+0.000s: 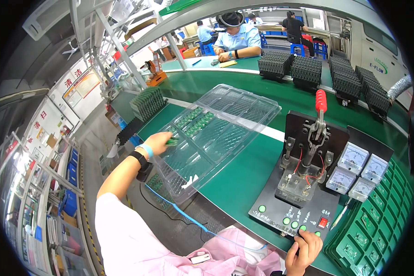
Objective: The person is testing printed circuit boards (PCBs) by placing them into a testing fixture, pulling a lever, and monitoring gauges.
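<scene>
My left hand (158, 143), with a blue wrist strap and a black band on the wrist, is closed on a small green circuit board (172, 141). It is over the left edge of a clear plastic tray (216, 133). Rows of small green boards (195, 122) lie in the tray's far left compartments. My right hand (304, 250) is loosely curled, fingers together and nothing visible in it, at the front edge of a black test fixture (280, 214). Its fingertips are at the green buttons (302, 228). The fixture's red-handled toggle clamp (321, 102) stands upright over a clear block.
Four-dial analog meters (353, 158) sit at the fixture's right. Beside them is a green compartment tray (377, 221) holding boards. Black racks (307, 71) line the bench's far side. A blue cord (188, 216) runs from my left wrist. A co-worker (238, 39) sits across the bench.
</scene>
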The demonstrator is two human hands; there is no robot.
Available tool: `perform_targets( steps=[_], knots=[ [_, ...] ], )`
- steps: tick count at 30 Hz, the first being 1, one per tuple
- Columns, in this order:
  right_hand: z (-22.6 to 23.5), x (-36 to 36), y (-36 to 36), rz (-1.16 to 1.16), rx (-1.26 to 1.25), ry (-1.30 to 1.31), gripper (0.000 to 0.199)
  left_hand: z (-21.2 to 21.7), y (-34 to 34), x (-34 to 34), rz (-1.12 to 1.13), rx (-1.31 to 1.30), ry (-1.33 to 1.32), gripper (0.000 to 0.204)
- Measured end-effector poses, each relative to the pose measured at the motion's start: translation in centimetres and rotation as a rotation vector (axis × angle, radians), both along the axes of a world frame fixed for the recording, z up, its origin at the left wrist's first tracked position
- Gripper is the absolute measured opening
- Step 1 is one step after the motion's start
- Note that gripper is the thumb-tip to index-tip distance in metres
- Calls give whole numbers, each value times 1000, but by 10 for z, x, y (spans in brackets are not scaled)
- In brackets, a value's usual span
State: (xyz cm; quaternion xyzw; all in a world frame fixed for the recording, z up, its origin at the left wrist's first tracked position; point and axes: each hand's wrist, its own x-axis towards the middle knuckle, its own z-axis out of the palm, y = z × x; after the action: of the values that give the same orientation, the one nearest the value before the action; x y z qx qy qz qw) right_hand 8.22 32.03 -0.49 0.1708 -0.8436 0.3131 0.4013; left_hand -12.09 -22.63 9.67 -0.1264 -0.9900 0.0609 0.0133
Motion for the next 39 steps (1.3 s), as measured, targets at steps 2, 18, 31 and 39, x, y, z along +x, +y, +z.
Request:
perform_targets(
  steps=[2, 18, 31, 39],
  knots=[
    [-7, 6, 1, -23, 14, -58, 9, 6, 59, -1, -155, 111, -8, 27],
    [-9, 5, -6, -145, 22, -102, 7, -43, 248, 21, -635, 299, -362, 55],
    [137, -77, -121, 327, 316, -272, 25, 34, 14, 72, -60, 137, -48, 54],
    [83, -255, -314, 303, 593, -380, 44, -8, -109, 21, -50, -154, 163, 36]
  ],
)
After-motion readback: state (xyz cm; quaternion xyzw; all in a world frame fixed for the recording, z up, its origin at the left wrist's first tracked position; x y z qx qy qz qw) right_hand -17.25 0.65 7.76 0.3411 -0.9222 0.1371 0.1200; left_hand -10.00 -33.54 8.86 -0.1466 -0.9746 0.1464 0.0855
